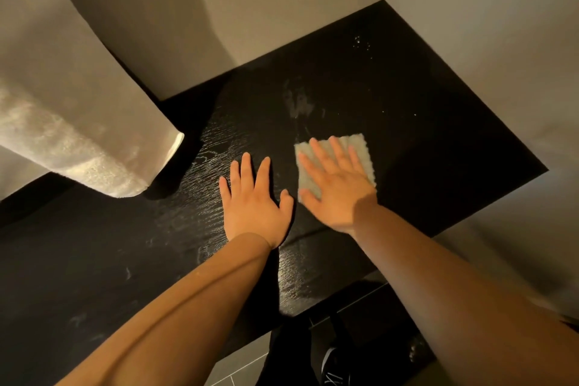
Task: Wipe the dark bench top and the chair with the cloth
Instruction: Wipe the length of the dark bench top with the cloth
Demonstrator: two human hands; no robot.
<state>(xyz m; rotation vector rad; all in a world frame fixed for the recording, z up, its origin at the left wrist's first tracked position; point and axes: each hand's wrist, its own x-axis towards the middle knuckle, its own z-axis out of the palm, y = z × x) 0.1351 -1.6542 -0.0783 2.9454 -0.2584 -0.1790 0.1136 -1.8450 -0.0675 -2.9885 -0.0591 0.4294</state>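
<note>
Right hand (pixel 336 189) lies flat with fingers straight and spread, palm pressing the pale cloth (pixel 360 152) onto the dark bench top (pixel 423 141); cloth sits mid-bench, right of centre, its far and right edges showing past the fingers. Left hand (pixel 253 200) is just left of it, also flat and spread, palm down on bare bench, holding nothing. Wet smears (pixel 297 102) and droplets on the wood beyond the cloth toward the far corner; a folded towel (pixel 78 141) hangs at left, and a dark shoe (pixel 330 363) shows on the grey floor tiles (pixel 238 363) at the near edge.
</note>
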